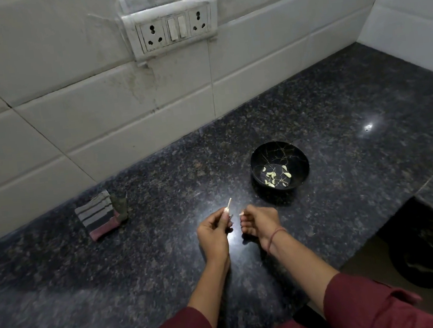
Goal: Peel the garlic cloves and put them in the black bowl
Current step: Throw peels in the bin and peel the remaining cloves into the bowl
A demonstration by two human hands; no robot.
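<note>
Over the dark counter (337,101) the left hand (214,234) pinches a pale garlic clove (228,207) in its fingertips, the right hand (259,222) curls closed on a small bit I cannot identify, and the black bowl (279,164) holding peeled cloves (271,178) sits at two o'clock from the hands.

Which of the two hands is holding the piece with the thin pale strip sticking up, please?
The left hand: a thin pale strip juts up from its fingertips, while the right hand pinches only a small pale bit.

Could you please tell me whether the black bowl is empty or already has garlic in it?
Not empty: several pale peeled cloves lie on the bottom of the black bowl.
</note>
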